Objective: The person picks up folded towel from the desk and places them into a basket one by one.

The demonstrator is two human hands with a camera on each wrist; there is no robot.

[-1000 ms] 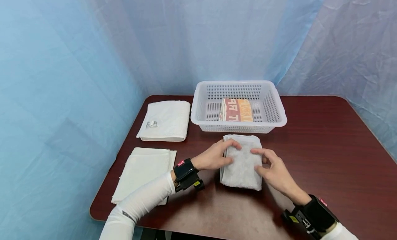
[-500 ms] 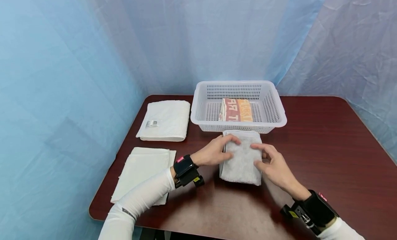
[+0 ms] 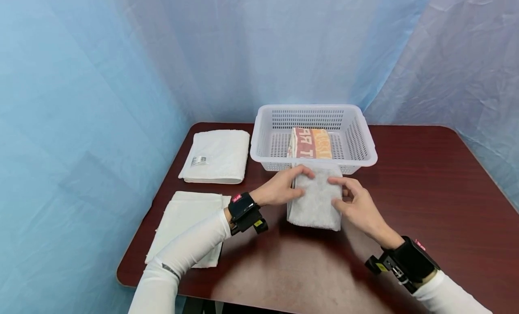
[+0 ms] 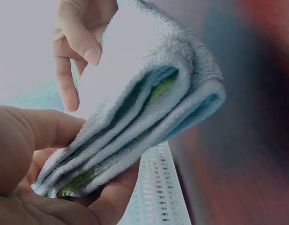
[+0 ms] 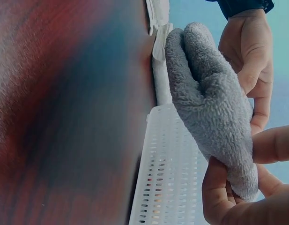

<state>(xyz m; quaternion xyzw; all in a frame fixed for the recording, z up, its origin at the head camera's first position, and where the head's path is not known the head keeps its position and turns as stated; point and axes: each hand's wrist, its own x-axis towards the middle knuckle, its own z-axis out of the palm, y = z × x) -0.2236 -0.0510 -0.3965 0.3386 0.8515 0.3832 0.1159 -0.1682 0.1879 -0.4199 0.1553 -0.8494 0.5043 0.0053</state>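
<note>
Both hands hold a folded light grey towel [image 3: 315, 201] raised off the table, just in front of the basket. My left hand [image 3: 281, 188] grips its left edge, with fingers under and thumb on top. On the right edge, my right hand [image 3: 361, 210] pinches it the same way. In the left wrist view, the towel [image 4: 135, 56] shows stacked folds with green and blue inside. In the right wrist view, its rounded fold [image 5: 214, 103] faces me. The towel's far end overlaps the front rim of the white plastic basket [image 3: 263, 160].
A folded cloth [image 3: 311, 143] with red-brown and orange printing lies inside the basket. At the left of the dark red table [image 3: 425, 192] are a folded white towel [image 3: 223, 154] with a label and a folded cream cloth [image 3: 186, 219]. Blue sheeting surrounds the table's back and left.
Both hands have lifted the grey towel and carried it forward, toward the basket, until its far end overlaps the rim. The basket and other cloths have stayed in place.
</note>
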